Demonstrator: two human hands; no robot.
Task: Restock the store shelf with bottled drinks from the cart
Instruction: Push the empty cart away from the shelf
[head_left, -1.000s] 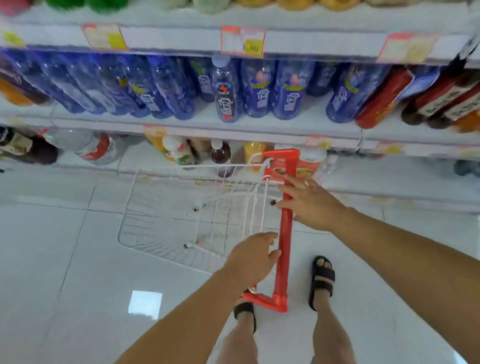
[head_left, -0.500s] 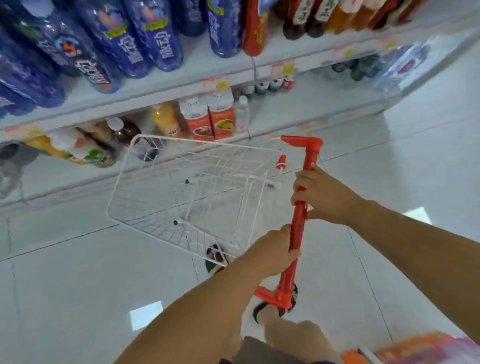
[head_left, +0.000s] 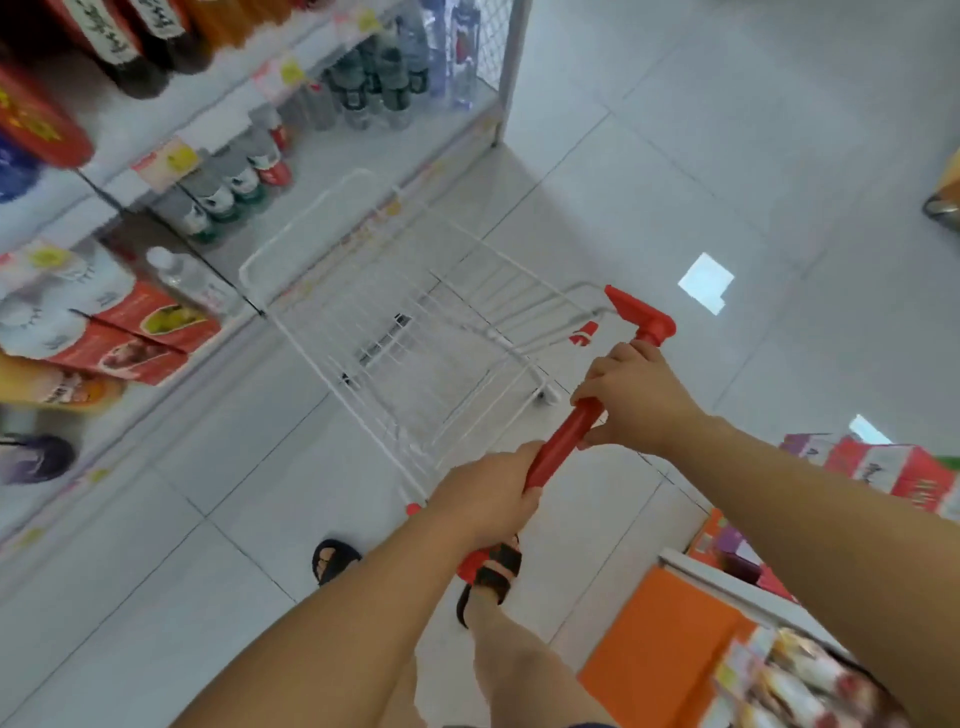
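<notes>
Gripping red plastic handle bar (head_left: 563, 447) of small white wire cart (head_left: 298, 218) with left hand (head_left: 485, 499) nearer the body and right hand (head_left: 631, 400) further up, both clamped round it, probably for steering control along the aisle. Standing on pale tiled floor (head_left: 649, 171), angled near white store shelf (head_left: 363, 150). No bottles visible in basket, so likely done or off to reload. Clear plastic bottled drinks (head_left: 228, 192), green and red labels, upright in rows on bottom shelf; blurred.

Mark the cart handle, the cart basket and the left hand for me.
cart handle (head_left: 563, 447), head view, exposed red middle section.
cart basket (head_left: 441, 374), head view, wire floor inside the rim.
left hand (head_left: 488, 504), head view, back of the hand gripping the handle.
</notes>
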